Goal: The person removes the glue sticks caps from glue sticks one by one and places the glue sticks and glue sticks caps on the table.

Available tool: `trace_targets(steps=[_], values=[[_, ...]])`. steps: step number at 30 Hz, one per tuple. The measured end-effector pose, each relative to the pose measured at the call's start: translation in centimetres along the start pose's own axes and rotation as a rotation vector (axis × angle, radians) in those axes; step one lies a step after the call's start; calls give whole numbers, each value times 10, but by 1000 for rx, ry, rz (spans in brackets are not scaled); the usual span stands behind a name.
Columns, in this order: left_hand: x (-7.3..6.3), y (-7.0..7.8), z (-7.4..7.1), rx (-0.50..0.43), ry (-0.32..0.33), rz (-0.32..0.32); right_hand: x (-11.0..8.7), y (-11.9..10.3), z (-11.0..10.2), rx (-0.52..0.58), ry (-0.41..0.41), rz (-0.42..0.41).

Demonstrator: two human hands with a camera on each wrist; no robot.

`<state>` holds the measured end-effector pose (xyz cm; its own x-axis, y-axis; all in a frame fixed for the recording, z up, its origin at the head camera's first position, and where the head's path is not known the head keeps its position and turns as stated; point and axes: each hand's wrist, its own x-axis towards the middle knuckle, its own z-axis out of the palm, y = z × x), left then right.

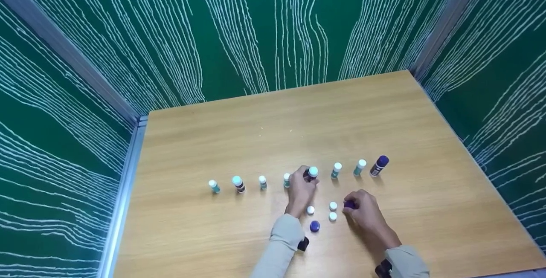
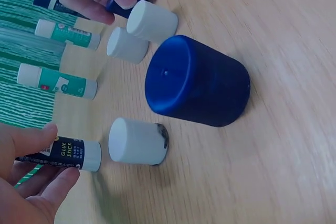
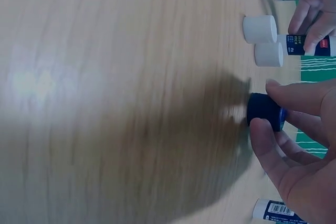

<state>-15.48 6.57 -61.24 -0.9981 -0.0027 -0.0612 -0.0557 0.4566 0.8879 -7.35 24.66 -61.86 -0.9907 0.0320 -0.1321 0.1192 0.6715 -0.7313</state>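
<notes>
My left hand (image 1: 301, 190) grips a dark blue glue stick (image 2: 65, 153) with a white end, upright within a row of glue sticks on the table. In the right wrist view, my right hand (image 3: 304, 140) pinches a dark blue cap (image 3: 265, 112) between thumb and fingers at the tabletop. Between the hands stand two white caps (image 1: 332, 216); another white cap (image 1: 310, 210) is close to the left wrist. Nearer the front is a loose blue cap (image 1: 315, 226), large in the left wrist view.
Left of my left hand stand several sticks, among them a dark one with a light top (image 1: 239, 184) and a teal one (image 1: 214, 186). To its right are two teal sticks (image 1: 359, 167) and a blue-capped dark stick (image 1: 379, 166). Green, white-streaked walls (image 1: 298, 26) surround the wooden table (image 1: 204, 141).
</notes>
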Motion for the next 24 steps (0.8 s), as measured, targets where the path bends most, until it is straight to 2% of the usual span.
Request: trace_targets(steps=[9, 13, 17, 20, 24], values=[[-6, 6, -4, -83, 19, 10, -2, -5, -7, -33, -58, 60], [-16, 12, -8, -91, 45, 5, -8, -7, -17, -27, -7, 45], [-29, 14, -14, -38, 124, 4, -12, -9, -27, -20, 56, 6], [-38, 15, -16, -35, 177, 13, -12, -10, -34, -11, 68, 19], [-47, 15, -15, -120, 156, 40, -11, -10, -42, -5, 80, 45]])
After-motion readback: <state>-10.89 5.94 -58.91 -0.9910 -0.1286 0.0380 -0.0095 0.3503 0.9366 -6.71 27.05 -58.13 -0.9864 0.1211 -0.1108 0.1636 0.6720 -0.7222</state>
